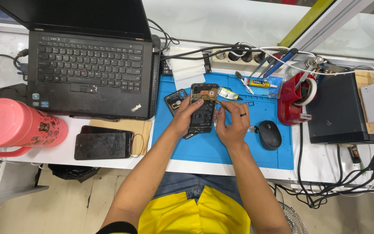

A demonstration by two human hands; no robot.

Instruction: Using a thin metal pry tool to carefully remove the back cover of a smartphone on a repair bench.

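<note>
Centrally, an opened phone (203, 112) is gripped upright over the blue mat (221, 147) by the left hand (186, 117); a thin tool (227, 104) is pinched against it by the right hand (234, 121).

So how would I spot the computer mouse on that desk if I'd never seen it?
Find the blue mat in the middle of the white desk. Near its right edge, just right of the person's right hand, sits the mouse. It is the only smooth, black, rounded oval there, unlike the flat opened phone.
</note>
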